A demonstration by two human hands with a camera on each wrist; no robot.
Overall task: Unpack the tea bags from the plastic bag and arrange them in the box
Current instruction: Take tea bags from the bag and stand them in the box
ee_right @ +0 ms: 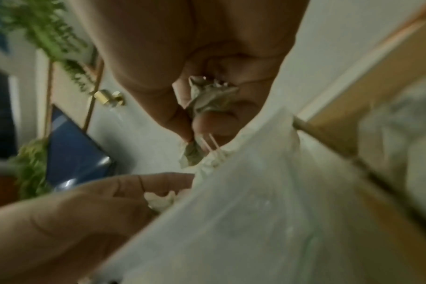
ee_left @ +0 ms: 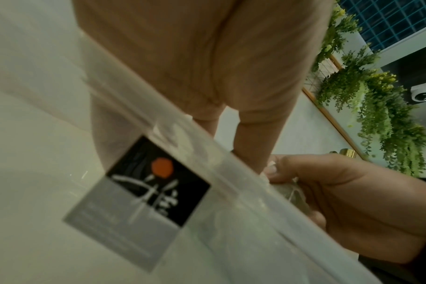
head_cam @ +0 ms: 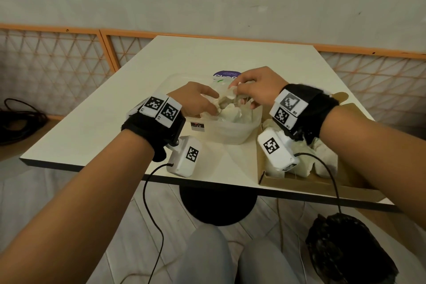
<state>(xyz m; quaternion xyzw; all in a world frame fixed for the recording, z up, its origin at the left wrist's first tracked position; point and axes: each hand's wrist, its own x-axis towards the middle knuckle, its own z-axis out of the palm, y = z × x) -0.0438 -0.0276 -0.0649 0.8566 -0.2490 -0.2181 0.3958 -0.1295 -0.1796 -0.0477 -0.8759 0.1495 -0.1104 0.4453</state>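
Observation:
A translucent plastic bag (head_cam: 230, 131) with a black label (ee_left: 156, 182) sits mid-table, with several pale tea bags (head_cam: 230, 113) inside. My left hand (head_cam: 207, 104) grips the bag's rim (ee_left: 231, 173), some fingers inside and the thumb outside. My right hand (head_cam: 239, 92) is above the opening and pinches a crumpled tea bag (ee_right: 207, 100) whose strings trail down into the bag (ee_right: 255, 211). An open cardboard box (head_cam: 299, 182) lies at the table's right front corner. It holds several tea bags (head_cam: 322, 159), partly hidden by my right wrist.
A purple round label (head_cam: 227, 74) shows just behind the plastic bag. The table's front edge (head_cam: 92, 167) is close to my forearms. On the floor lie a dark bag (head_cam: 345, 249) at the right and coiled cables (head_cam: 13, 117) at the left. An orange lattice fence (head_cam: 69, 57) runs behind.

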